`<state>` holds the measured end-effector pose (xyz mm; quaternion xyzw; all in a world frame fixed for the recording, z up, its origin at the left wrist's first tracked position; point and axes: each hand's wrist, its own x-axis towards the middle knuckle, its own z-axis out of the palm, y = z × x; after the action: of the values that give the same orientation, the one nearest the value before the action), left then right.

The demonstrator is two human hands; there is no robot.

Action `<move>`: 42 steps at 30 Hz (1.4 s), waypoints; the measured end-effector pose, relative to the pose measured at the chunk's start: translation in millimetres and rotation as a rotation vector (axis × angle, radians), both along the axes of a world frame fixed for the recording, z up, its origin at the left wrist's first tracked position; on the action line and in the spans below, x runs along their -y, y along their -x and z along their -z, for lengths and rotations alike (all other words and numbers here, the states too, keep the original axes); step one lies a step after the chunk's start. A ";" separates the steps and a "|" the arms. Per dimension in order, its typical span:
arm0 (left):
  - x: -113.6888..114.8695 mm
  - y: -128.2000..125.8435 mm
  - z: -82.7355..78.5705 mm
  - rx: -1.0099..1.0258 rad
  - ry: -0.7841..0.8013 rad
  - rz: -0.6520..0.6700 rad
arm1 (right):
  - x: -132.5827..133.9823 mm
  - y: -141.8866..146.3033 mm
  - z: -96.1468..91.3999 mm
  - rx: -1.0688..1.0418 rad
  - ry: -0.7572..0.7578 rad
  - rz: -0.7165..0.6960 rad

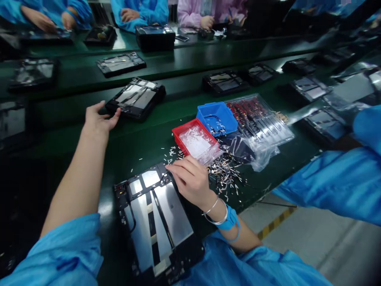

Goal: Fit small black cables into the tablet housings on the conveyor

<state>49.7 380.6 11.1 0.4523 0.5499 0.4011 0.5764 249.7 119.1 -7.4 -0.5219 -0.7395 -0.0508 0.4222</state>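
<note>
My left hand (99,119) reaches out over the green belt, fingers spread, its tips touching the near edge of a black tablet frame (136,97). My right hand (190,178) rests palm down on the top right corner of a second opened tablet frame (156,220) lying close to me. Its fingers are stretched flat toward the frame's edge. Whether anything small lies under them is hidden. Small metal and white scraps (224,176) are scattered just right of that hand.
A red bin (178,134) with white strips and a blue bin (205,111) stand behind my right hand, beside clear plastic trays (262,119). More tablet frames ride the belt (178,71). Other people in blue and pink sleeves work at the far side and at my right.
</note>
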 end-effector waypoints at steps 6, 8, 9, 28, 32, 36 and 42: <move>0.8 -16.3 0.9 0.201 0.266 -0.007 | 1.0 0.3 -6.3 -0.052 -0.021 -0.029; 3.0 -30.0 1.9 0.262 0.294 0.028 | 0.6 -0.4 -7.5 -0.069 -0.039 -0.023; 4.0 -37.9 3.1 0.291 0.290 0.035 | 0.4 -0.8 -7.7 -0.078 -0.045 -0.022; 276.9 74.2 -39.0 0.283 0.016 0.307 | -0.8 -34.2 -18.6 -0.790 -0.017 0.219; 367.8 75.1 -7.7 0.329 0.160 0.296 | 10.2 -22.3 -32.4 -1.034 0.160 0.066; 405.3 63.6 18.8 0.316 0.361 0.308 | 30.7 13.7 -44.6 -0.966 0.577 -0.185; 391.4 76.0 19.7 -0.278 0.219 0.431 | 41.1 74.4 -40.8 -0.711 1.051 -0.375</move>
<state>-26.3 -10.8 -8.5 0.5445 0.5549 0.1413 0.6128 175.3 78.1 33.3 -0.5058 -0.5597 0.5666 0.3315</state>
